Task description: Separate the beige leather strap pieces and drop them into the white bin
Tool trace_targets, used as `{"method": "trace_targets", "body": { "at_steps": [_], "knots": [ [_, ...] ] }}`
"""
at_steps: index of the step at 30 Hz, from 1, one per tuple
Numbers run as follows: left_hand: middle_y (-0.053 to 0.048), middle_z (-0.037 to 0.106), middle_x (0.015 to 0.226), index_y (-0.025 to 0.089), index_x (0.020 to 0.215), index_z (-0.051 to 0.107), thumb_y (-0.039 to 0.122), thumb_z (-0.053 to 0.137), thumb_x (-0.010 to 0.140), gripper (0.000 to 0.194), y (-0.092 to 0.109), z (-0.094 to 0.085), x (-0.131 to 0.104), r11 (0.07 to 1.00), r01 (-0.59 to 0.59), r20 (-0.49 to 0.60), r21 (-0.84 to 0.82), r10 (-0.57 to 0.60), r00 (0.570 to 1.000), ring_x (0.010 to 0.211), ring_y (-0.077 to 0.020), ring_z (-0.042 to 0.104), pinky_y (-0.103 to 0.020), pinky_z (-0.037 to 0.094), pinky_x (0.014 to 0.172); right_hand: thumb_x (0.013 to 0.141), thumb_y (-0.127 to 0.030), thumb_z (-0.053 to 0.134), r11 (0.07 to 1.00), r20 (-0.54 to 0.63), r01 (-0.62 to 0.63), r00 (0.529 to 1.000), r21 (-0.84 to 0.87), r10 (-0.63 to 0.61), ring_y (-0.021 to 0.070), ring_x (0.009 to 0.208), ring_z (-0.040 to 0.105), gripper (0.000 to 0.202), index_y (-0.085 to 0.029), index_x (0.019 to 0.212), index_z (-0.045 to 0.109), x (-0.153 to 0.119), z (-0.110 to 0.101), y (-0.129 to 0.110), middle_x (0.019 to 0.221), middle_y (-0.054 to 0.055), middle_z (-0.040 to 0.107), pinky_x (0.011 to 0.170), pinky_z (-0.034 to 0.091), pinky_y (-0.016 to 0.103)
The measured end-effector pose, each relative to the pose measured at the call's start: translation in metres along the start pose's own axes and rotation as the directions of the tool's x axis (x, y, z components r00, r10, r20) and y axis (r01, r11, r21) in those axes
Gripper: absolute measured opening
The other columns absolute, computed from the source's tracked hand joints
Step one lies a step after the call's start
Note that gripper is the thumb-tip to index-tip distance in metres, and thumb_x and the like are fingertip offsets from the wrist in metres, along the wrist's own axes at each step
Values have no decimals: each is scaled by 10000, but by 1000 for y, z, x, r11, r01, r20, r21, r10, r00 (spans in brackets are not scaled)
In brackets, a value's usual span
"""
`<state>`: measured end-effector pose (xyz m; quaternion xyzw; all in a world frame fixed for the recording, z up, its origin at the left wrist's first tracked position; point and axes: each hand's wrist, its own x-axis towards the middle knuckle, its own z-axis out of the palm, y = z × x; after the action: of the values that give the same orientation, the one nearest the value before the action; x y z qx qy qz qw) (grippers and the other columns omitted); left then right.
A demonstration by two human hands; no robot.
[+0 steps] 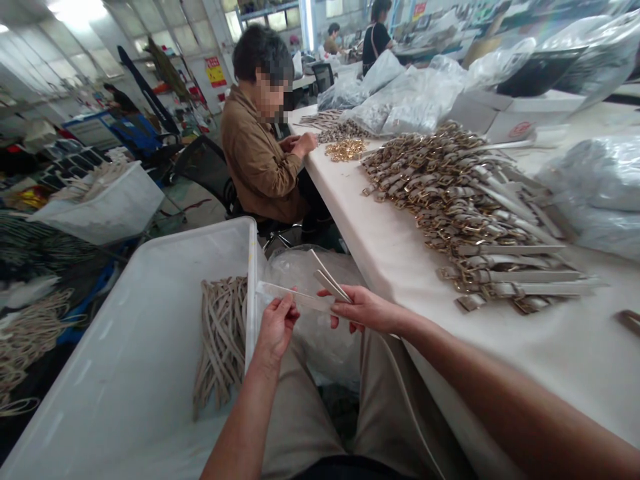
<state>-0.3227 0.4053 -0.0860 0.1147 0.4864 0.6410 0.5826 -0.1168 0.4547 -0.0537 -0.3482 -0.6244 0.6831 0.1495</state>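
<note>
Pinching one pale strip (314, 302): left hand (277, 327). Right hand (361, 309) grips it too, plus two strip ends (332, 287) slanting up; separate or folded, cannot tell. Held above lap (303, 413), between one white bin (150, 313) of straps (223, 340) and one counter (383, 250) heap of buckled straps (450, 200), both uncountable.

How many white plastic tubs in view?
2: the near tub, beige straps inside, beside the left hand; the far tub beyond it at left. More may be hidden in clutter.

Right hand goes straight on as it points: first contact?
Likely the left hand, ahead of the right hand; depth is unclear, so it might pass over and meet the white bin.
</note>
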Motion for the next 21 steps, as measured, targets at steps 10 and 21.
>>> {"method": "trace_targets", "body": {
  "at_steps": [10, 21],
  "knots": [
    [34, 620, 619, 118, 878, 761, 316, 979, 489, 488, -2, 4, -17, 999, -38, 29, 23, 38, 999, 505, -50, 494, -163, 451, 520, 934, -373, 573, 999, -8, 32, 999, 32, -31, 82, 488, 548, 577, -176, 1457, 431, -2, 24, 0, 889, 36, 710, 440, 461, 201],
    [47, 619, 597, 197, 809, 765, 183, 922, 584, 275, 89, -77, -69, 897, -439, -189, 52, 440, 878, 505, -60, 521, -154, 497, 521, 913, -619, 560, 999, 299, -9, 954, 49, -6, 100, 510, 575, 443, -180, 869, 525, -18, 69, -28, 742, 14, 658, 488, 427, 217]
  ]
}}
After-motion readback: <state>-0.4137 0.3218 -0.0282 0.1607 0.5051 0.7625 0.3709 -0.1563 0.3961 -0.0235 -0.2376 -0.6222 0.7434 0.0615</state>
